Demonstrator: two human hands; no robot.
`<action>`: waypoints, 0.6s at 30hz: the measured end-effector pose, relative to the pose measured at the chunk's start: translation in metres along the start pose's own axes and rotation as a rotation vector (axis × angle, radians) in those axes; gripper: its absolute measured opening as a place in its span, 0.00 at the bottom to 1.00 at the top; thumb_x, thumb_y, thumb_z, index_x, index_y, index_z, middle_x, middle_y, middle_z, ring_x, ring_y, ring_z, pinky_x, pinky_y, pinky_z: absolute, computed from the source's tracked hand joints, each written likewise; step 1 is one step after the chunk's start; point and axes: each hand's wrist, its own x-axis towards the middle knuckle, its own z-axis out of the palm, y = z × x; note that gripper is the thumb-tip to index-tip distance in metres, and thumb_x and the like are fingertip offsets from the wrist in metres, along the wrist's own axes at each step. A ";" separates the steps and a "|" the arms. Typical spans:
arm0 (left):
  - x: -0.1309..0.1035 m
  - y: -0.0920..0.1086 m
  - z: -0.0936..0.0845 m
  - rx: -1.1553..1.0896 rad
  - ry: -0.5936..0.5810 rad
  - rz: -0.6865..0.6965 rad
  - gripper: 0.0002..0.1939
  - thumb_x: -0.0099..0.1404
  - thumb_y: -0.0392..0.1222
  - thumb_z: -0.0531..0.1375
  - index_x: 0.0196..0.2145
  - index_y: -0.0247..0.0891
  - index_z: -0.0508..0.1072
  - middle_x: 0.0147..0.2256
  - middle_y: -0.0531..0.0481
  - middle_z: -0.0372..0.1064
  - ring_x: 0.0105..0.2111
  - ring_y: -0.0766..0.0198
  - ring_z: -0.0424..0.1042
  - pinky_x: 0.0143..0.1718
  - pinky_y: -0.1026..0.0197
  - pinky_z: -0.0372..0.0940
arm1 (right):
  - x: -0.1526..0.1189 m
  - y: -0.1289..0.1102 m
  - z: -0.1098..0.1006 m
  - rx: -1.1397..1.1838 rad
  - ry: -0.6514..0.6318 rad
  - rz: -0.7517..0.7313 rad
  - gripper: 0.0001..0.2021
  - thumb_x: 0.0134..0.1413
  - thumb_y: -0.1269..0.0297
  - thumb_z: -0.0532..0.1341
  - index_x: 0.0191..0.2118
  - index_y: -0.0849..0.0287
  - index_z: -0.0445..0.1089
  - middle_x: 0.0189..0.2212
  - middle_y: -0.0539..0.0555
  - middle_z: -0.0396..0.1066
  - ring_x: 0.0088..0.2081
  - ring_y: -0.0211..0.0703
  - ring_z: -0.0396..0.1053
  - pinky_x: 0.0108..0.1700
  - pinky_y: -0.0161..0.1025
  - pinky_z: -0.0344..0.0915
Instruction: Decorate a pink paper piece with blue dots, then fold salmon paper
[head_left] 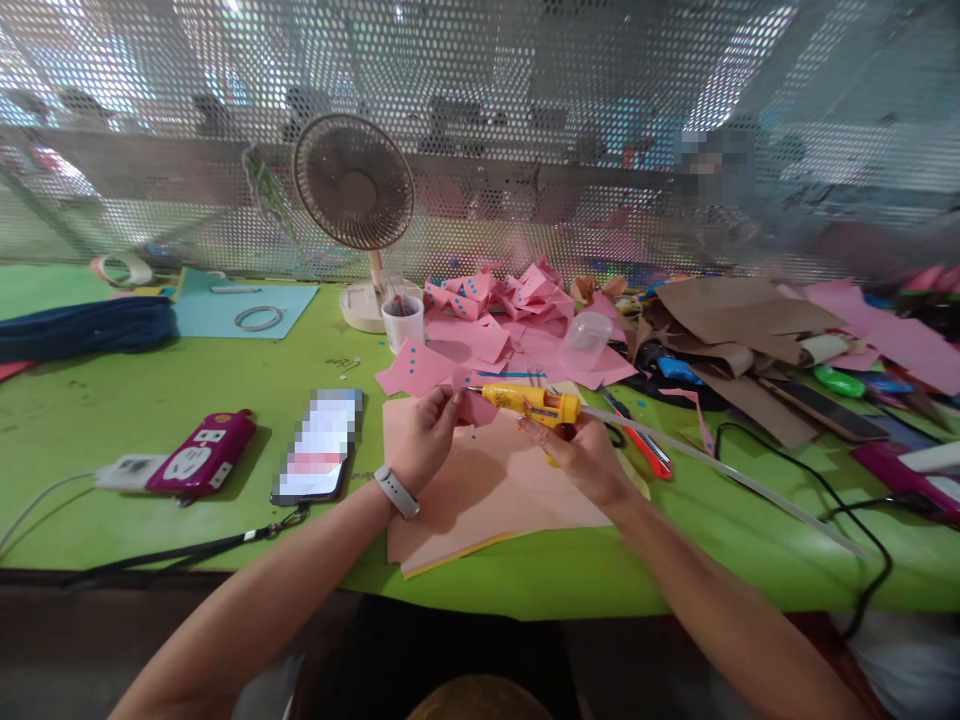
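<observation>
My right hand [581,455] is wrapped round a yellow hot glue gun [536,402], its nozzle pointing left. A long clear glue stick [720,465] sticks out of the back of the gun and reaches far to the right. Between the fingers of my left hand [431,432] is a small pink paper piece [477,408], pinched right at the nozzle. Whether the tip touches the paper I cannot tell. Both hands are above a stack of pale pink sheets [502,495]. Just beyond lies a pink folded paper with blue dots [418,368].
Behind stand a white cup [403,322], a small fan [354,182] and a heap of pink dotted papers [517,292]. A phone [319,445] and a purple power strip [206,455] lie left. At right are a red cutter knife [649,448], black cable [817,490] and brown paper scraps [739,310].
</observation>
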 end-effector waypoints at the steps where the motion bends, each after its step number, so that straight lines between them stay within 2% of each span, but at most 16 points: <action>1: 0.000 -0.001 0.000 -0.006 -0.001 0.002 0.20 0.63 0.58 0.62 0.32 0.36 0.72 0.28 0.51 0.70 0.28 0.65 0.71 0.35 0.60 0.72 | 0.000 0.000 0.000 0.010 0.006 0.001 0.18 0.45 0.53 0.70 0.38 0.60 0.75 0.26 0.50 0.69 0.25 0.37 0.60 0.26 0.36 0.59; 7: 0.000 0.000 0.000 0.003 0.002 0.008 0.20 0.64 0.58 0.61 0.33 0.36 0.72 0.27 0.51 0.70 0.28 0.66 0.71 0.34 0.61 0.72 | 0.000 -0.003 -0.002 0.045 0.011 0.001 0.14 0.45 0.55 0.70 0.36 0.57 0.74 0.28 0.51 0.71 0.28 0.42 0.65 0.30 0.39 0.64; 12: 0.001 0.002 0.000 -0.002 0.007 -0.003 0.19 0.63 0.57 0.62 0.31 0.36 0.73 0.27 0.52 0.69 0.27 0.67 0.70 0.34 0.61 0.73 | -0.004 -0.009 -0.011 0.071 0.140 -0.023 0.14 0.44 0.53 0.71 0.34 0.55 0.74 0.26 0.51 0.72 0.26 0.42 0.66 0.27 0.40 0.63; 15: 0.002 0.000 -0.002 0.029 0.048 -0.030 0.19 0.63 0.57 0.62 0.30 0.36 0.73 0.26 0.53 0.69 0.27 0.67 0.70 0.35 0.62 0.74 | -0.006 -0.018 -0.028 0.080 0.268 -0.117 0.14 0.46 0.53 0.71 0.36 0.54 0.74 0.28 0.51 0.73 0.26 0.40 0.67 0.28 0.39 0.65; 18: 0.004 -0.004 -0.005 0.030 0.066 -0.050 0.19 0.62 0.57 0.63 0.34 0.36 0.74 0.27 0.52 0.70 0.28 0.67 0.71 0.35 0.62 0.74 | -0.005 -0.026 -0.057 0.006 0.419 -0.277 0.16 0.46 0.51 0.70 0.39 0.54 0.73 0.31 0.51 0.73 0.28 0.41 0.69 0.31 0.41 0.69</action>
